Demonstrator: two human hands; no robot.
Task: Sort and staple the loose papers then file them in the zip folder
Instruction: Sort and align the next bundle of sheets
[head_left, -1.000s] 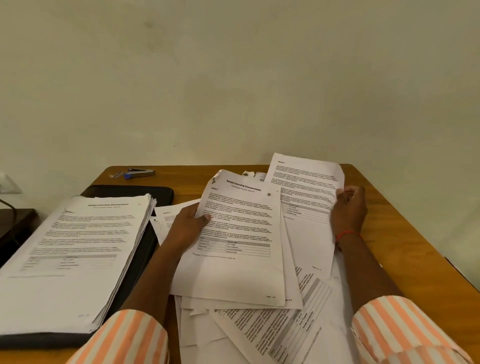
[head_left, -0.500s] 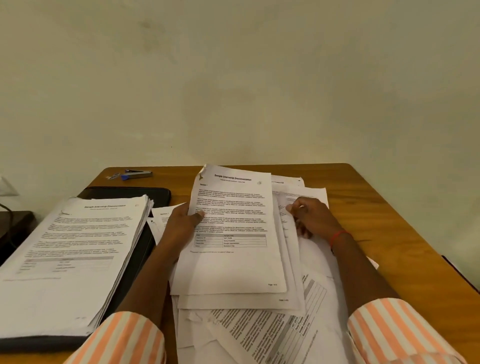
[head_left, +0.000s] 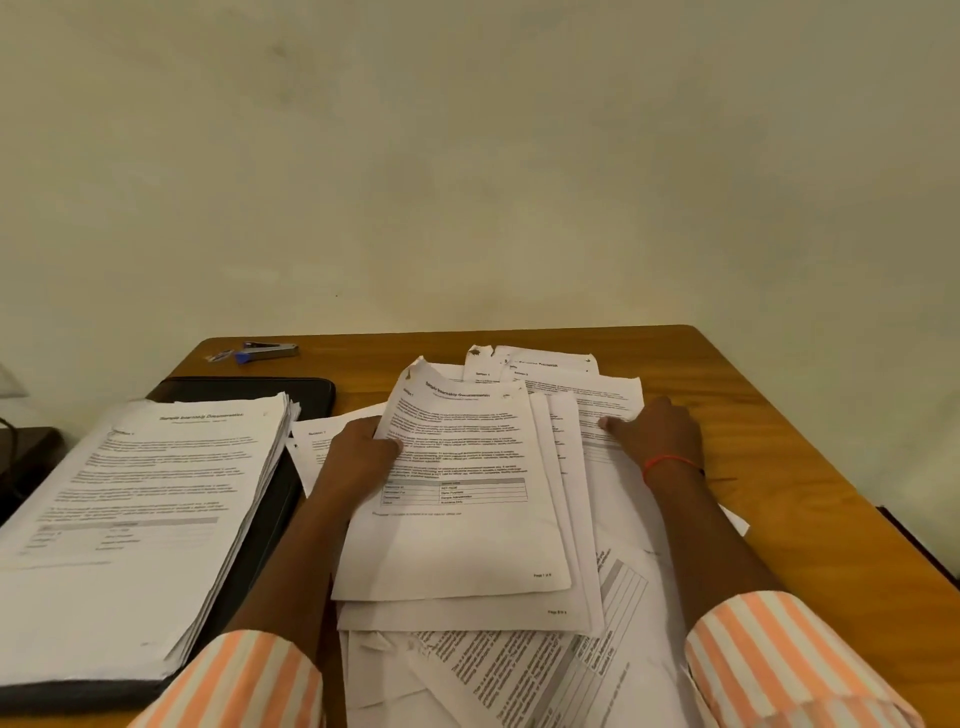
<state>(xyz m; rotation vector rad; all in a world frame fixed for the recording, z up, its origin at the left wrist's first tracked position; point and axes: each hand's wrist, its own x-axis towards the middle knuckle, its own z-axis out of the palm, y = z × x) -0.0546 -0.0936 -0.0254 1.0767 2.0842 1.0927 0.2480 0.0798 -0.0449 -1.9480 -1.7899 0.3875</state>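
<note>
My left hand (head_left: 358, 457) grips the left edge of a small sheaf of printed pages (head_left: 457, 519), thumb on the top sheet, held low over the scattered loose papers (head_left: 519, 670) in the middle of the table. My right hand (head_left: 657, 436) lies on a loose page (head_left: 587, 395) at the far right of the pile, fingers curled onto its edge. A tall stack of printed papers (head_left: 140, 509) rests on the black zip folder (head_left: 270, 395) at the left. The blue and silver stapler (head_left: 267, 352) lies at the far left corner.
The wooden table (head_left: 779, 467) butts against a pale wall, with bare wood along its right side and far edge. A dark piece of furniture (head_left: 26, 457) stands past the left edge. Something small and bluish lies next to the stapler.
My right hand laid the page it held up onto the pile and moved right onto another loose page. The sheaf in my left hand sank closer to the table.
</note>
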